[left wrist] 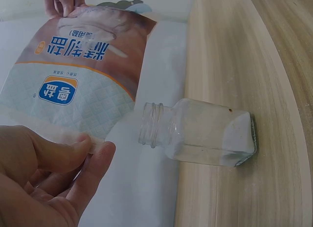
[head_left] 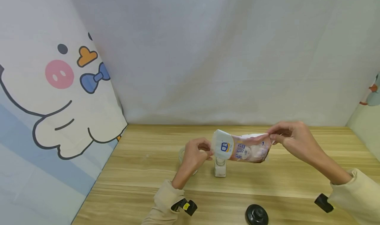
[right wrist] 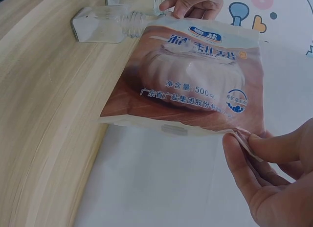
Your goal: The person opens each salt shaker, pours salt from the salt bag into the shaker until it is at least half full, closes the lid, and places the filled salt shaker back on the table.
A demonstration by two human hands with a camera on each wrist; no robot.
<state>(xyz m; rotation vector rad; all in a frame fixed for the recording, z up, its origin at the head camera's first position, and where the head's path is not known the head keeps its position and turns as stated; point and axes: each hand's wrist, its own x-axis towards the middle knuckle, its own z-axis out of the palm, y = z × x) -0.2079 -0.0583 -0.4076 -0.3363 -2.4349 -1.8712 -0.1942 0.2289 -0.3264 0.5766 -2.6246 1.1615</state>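
Note:
A salt bag (head_left: pixel 250 149) with a pale blue end and a brown printed end is held nearly level above the table. My left hand (head_left: pixel 194 154) pinches the edge of its pale end, as the left wrist view shows. At the opposite end, a corner of the bag is pinched by my right hand (right wrist: pixel 279 173). Below the pale end stands a small square glass bottle (left wrist: pixel 210 131), uncapped, its threaded neck close to the bag's edge. White salt (left wrist: pixel 238 134) lies in the bottom of the bottle. Whether salt is flowing I cannot tell.
Behind my left hand a round clear glass container (head_left: pixel 180 154) is partly hidden. A black round lid with a knob (head_left: pixel 256 215) lies near the front of the wooden table (head_left: pixel 133 172). A pale curtain (head_left: pixel 237 70) hangs behind, and a cartoon-printed cloth (head_left: pixel 68 119) at the left.

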